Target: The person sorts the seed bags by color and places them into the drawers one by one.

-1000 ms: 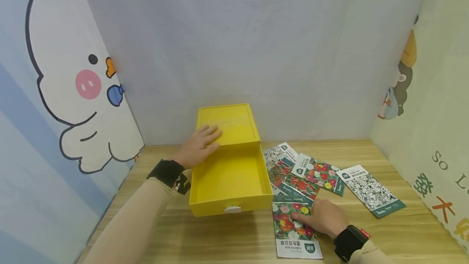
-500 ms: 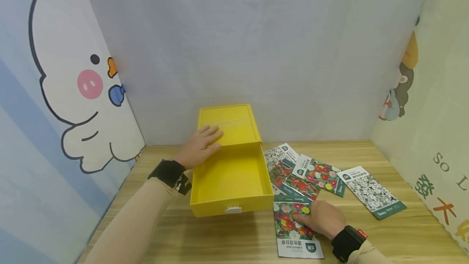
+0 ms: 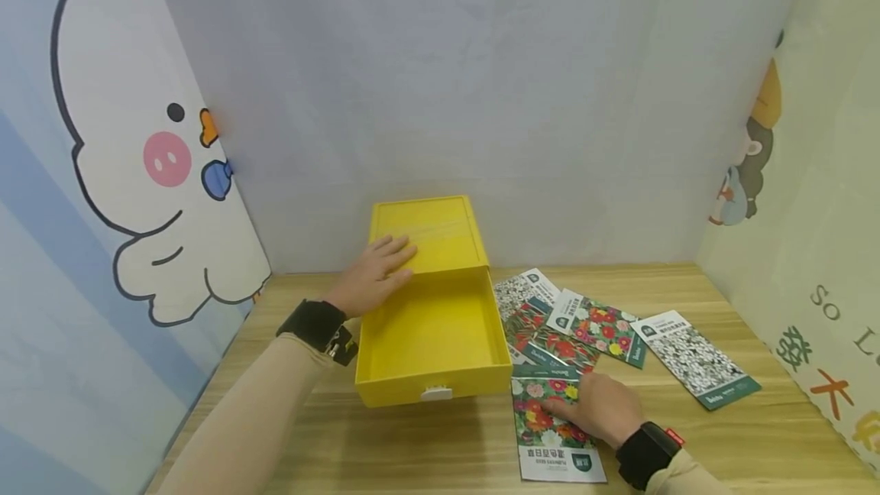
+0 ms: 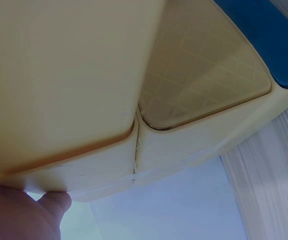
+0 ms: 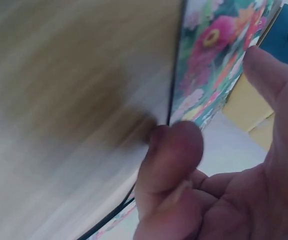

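Observation:
A yellow box [image 3: 428,229] stands at the back of the table with its drawer [image 3: 435,386] pulled out and nothing inside it. My left hand [image 3: 369,275] rests on the box's top left edge, fingers straight. In the left wrist view, the box's side [image 4: 64,75] fills much of the frame. To the right of the drawer lies a seed packet [image 3: 550,434] with mixed flowers printed on it. My right hand [image 3: 608,409] grips this packet by its right edge. The thumb lies over the printed face [image 5: 214,50], and the other fingers curl at the edge.
More seed packets lie to the right: red-flowered ones [image 3: 567,348] partly overlapped, a mixed-flower one [image 3: 603,329], and a white-flowered one [image 3: 697,357]. Another white-flowered packet [image 3: 512,292] sits beside the box. A grey curtain [image 3: 550,136] hangs behind the wooden table [image 3: 412,449].
My right thumb has slid slightly left across the packet, and the right hand has shifted a little with it. The left hand and the box stay as they were.

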`<state>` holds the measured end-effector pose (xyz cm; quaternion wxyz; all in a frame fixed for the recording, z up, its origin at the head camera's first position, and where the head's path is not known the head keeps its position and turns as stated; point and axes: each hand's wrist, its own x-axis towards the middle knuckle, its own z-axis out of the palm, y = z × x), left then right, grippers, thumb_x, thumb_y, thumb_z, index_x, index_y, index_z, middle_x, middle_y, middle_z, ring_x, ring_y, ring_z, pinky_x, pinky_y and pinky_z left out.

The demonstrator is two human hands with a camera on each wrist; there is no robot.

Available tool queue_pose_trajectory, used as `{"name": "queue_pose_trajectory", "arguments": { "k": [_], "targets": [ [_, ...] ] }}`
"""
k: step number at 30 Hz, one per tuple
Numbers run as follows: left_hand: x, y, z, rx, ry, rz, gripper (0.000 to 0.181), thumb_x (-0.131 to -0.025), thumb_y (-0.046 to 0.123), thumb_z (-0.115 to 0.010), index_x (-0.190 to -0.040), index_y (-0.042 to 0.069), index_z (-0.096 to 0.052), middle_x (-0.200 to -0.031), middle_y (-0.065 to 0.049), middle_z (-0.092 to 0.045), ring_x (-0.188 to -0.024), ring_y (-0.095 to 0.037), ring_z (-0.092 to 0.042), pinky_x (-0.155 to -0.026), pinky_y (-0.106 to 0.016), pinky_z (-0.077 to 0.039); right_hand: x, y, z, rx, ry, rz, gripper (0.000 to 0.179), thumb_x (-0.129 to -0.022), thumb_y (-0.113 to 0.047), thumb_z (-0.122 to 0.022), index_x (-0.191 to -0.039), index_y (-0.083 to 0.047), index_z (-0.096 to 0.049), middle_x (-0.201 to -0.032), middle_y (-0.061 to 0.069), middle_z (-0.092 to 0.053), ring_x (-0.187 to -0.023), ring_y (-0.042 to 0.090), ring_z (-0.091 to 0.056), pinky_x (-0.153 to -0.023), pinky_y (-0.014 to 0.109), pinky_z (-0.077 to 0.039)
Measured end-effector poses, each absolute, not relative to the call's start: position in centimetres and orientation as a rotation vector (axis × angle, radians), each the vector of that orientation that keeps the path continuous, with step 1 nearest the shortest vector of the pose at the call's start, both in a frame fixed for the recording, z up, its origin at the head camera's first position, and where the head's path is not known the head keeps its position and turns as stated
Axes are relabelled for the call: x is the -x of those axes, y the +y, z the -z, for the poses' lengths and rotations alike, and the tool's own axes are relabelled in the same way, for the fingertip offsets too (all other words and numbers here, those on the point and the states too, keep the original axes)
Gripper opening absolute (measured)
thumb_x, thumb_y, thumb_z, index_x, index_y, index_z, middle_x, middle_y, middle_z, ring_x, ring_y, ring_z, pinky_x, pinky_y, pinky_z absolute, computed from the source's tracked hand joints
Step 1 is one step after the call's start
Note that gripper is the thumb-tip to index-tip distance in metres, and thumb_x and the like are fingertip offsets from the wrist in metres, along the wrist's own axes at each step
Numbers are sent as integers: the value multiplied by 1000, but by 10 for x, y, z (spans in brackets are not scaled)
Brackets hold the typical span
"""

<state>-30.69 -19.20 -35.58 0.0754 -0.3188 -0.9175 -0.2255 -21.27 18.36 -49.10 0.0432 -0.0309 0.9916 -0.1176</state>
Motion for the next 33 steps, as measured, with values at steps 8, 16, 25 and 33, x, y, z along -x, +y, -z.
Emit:
{"name": "queue_pose_trajectory", "arguments": {
  "k": [8,16,25,33],
  "targets": [
    [308,-193,360,959,-2735,645,52,-103,30,-45,-147,3,-38,-155,-18,-26,-143,-42,-14,-114,-58,-12,211,181,490,145,3037,470,62,-75,-60,-72,-48,-17,-36,-47,-8,-21,-40,9,-24,-42,24,-15],
    [310,-194,361,951,-2738,629,52,-104,32,-43,-148,5,-37,-155,-17,-26,-143,-40,-14,-115,-57,-12,217,181,492,91,2963,549,59,-75,-56,-75,-47,-15,-42,-45,-6,-25,-40,10,-27,-43,24,-17],
    [311,-193,360,969,-2729,635,51,-104,29,-43,-147,3,-38,-154,-19,-27,-143,-41,-16,-115,-56,-12,222,182,497,55,2926,574,59,-74,-55,-76,-50,-16,-39,-50,-6,-24,-43,9,-26,-44,24,-17],
    [311,-194,360,971,-2729,640,50,-104,29,-43,-147,3,-38,-154,-19,-27,-143,-41,-16,-115,-56,-12,222,183,497,67,2906,586,54,-75,-55,-75,-54,-12,-50,-51,-5,-28,-43,10,-30,-44,24,-21]
  ]
}}
